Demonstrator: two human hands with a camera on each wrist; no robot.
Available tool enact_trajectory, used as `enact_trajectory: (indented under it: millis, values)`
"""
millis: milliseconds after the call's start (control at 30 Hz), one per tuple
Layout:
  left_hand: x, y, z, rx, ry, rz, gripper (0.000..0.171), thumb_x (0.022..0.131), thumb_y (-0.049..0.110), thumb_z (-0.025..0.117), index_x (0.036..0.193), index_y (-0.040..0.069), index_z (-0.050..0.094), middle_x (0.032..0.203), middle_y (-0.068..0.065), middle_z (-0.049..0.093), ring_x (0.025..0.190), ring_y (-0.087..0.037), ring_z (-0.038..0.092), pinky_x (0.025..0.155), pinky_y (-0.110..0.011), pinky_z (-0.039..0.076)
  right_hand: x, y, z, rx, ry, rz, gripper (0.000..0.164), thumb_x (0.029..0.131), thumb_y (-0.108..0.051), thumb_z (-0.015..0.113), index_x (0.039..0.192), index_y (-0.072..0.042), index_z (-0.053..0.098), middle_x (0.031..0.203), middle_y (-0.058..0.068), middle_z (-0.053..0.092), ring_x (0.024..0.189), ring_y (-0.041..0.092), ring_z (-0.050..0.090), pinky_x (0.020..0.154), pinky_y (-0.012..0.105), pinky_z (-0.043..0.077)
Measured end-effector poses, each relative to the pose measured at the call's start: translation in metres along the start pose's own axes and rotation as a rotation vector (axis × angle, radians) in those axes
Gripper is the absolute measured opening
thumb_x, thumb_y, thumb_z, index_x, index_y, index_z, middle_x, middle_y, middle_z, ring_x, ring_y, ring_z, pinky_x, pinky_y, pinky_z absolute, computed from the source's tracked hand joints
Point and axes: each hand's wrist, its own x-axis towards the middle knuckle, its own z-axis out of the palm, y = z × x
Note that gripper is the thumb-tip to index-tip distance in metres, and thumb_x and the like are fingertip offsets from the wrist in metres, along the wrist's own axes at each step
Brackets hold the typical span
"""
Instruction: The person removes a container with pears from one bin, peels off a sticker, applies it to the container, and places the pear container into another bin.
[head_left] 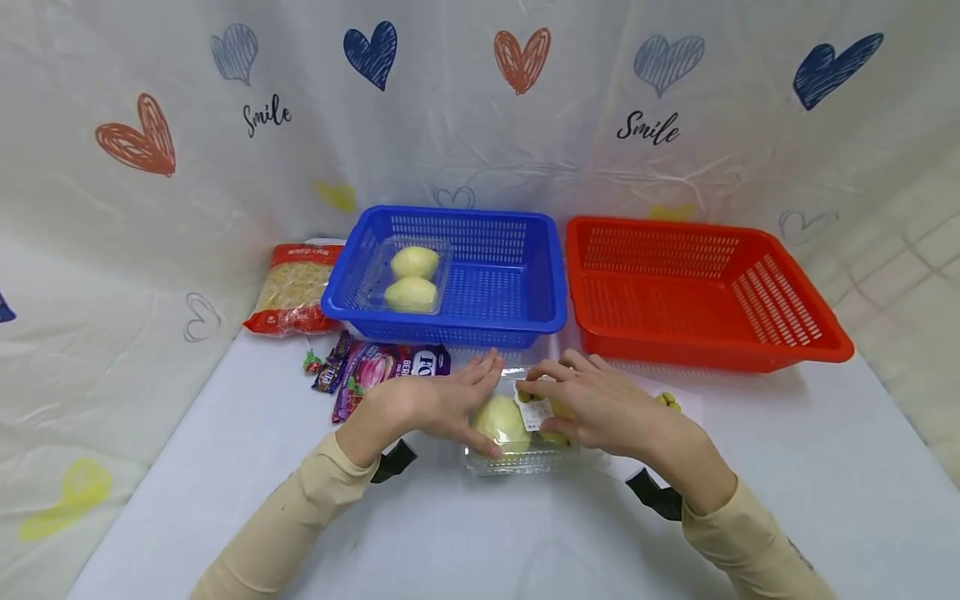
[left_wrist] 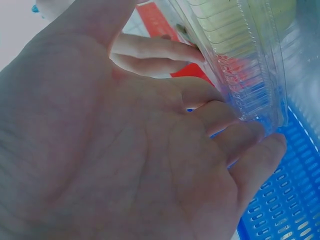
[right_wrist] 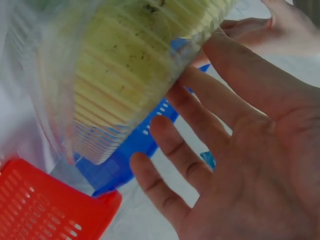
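Note:
A clear plastic clamshell box (head_left: 521, 464) with pale yellow-green melons (head_left: 502, 423) in it sits on the table, a white label (head_left: 536, 412) on its top. My left hand (head_left: 450, 402) lies against the box's left side, thumb low and fingers extended; the left wrist view shows its fingertips along the clear plastic (left_wrist: 250, 75). From the right, my right hand (head_left: 600, 408) reaches over the box, its thumb and index finger spread on either side of the label. Loosely extended fingers appear in the right wrist view, some at the edge of the ribbed plastic (right_wrist: 110, 85).
Behind the box stand a blue basket (head_left: 517, 327), holding another clear box of melons (head_left: 412, 293), and a red basket (head_left: 705, 354). A bag of pasta-like pieces (head_left: 296, 287) and purple snack packs (head_left: 371, 371) lie at left. Small yellow-green items (head_left: 667, 402) show beyond my right hand.

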Motion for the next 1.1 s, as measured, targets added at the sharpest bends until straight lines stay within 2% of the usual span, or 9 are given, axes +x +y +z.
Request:
enact_trajectory:
  millis: [133, 300, 467, 567, 700, 900, 1100]
  values:
    - [-0.001, -0.002, 0.001, 0.017, 0.01, 0.001, 0.114, 0.093, 0.055, 0.069, 0.165, 0.005, -0.005, 0.174, -0.011, -0.015, 0.163, -0.025, -0.01, 0.134, -0.041, 0.008, -0.001, -0.002, -0.002, -0.051, 0.019, 0.009, 0.051, 0.09, -0.034, 0.078, 0.138, -0.023, 0.067, 0.134, 0.0, 0.067, 0.109, 0.021, 0.054, 0.084, 0.036, 0.046]
    - [-0.001, 0.0, 0.0, 0.024, 0.009, -0.011, 0.115, 0.093, 0.053, 0.071, 0.164, 0.005, -0.005, 0.174, -0.011, -0.014, 0.163, -0.026, -0.01, 0.134, -0.041, 0.006, -0.004, -0.003, -0.006, -0.086, 0.047, 0.04, 0.047, 0.089, -0.037, 0.079, 0.132, -0.022, 0.071, 0.128, -0.002, 0.069, 0.114, 0.024, 0.057, 0.09, 0.041, 0.047]
    - [-0.001, 0.001, 0.0, 0.026, 0.012, -0.013, 0.115, 0.093, 0.052, 0.071, 0.165, 0.004, -0.004, 0.174, -0.012, -0.012, 0.163, -0.026, -0.008, 0.134, -0.04, 0.007, -0.001, 0.0, -0.002, -0.094, 0.084, -0.005, 0.051, 0.089, -0.041, 0.079, 0.135, -0.021, 0.069, 0.132, 0.003, 0.068, 0.121, 0.026, 0.057, 0.096, 0.045, 0.05]
    - [0.0, 0.0, 0.0, 0.021, 0.012, -0.014, 0.115, 0.093, 0.052, 0.072, 0.165, 0.004, -0.004, 0.174, -0.012, -0.012, 0.163, -0.026, -0.007, 0.134, -0.04, 0.008, 0.001, 0.002, 0.001, -0.069, 0.082, -0.006, 0.055, 0.089, -0.043, 0.077, 0.14, -0.024, 0.066, 0.133, 0.004, 0.066, 0.121, 0.027, 0.056, 0.093, 0.044, 0.05]
    - [0.001, 0.001, 0.0, 0.016, 0.013, -0.017, 0.115, 0.092, 0.053, 0.072, 0.165, 0.005, -0.004, 0.174, -0.012, -0.011, 0.163, -0.026, -0.006, 0.134, -0.041, 0.008, -0.002, 0.002, 0.004, -0.027, 0.057, 0.049, 0.057, 0.09, -0.042, 0.076, 0.143, -0.028, 0.062, 0.134, 0.006, 0.062, 0.119, 0.026, 0.053, 0.092, 0.043, 0.049]
    - [0.001, 0.003, -0.002, 0.032, 0.018, -0.013, 0.116, 0.091, 0.054, 0.072, 0.165, 0.005, -0.004, 0.174, -0.012, -0.011, 0.163, -0.026, -0.006, 0.134, -0.04, 0.008, -0.007, 0.003, 0.002, -0.005, 0.027, 0.065, 0.058, 0.096, -0.042, 0.069, 0.15, -0.03, 0.054, 0.137, 0.01, 0.055, 0.12, 0.028, 0.051, 0.099, 0.052, 0.05]
    - [0.001, 0.003, 0.0, 0.026, 0.021, -0.017, 0.116, 0.091, 0.052, 0.073, 0.164, 0.003, -0.003, 0.174, -0.013, -0.01, 0.163, -0.028, -0.006, 0.134, -0.041, 0.009, -0.002, 0.014, 0.007, 0.072, 0.05, 0.018, 0.055, 0.098, -0.045, 0.065, 0.15, -0.03, 0.054, 0.131, 0.007, 0.055, 0.114, 0.024, 0.051, 0.09, 0.041, 0.047]
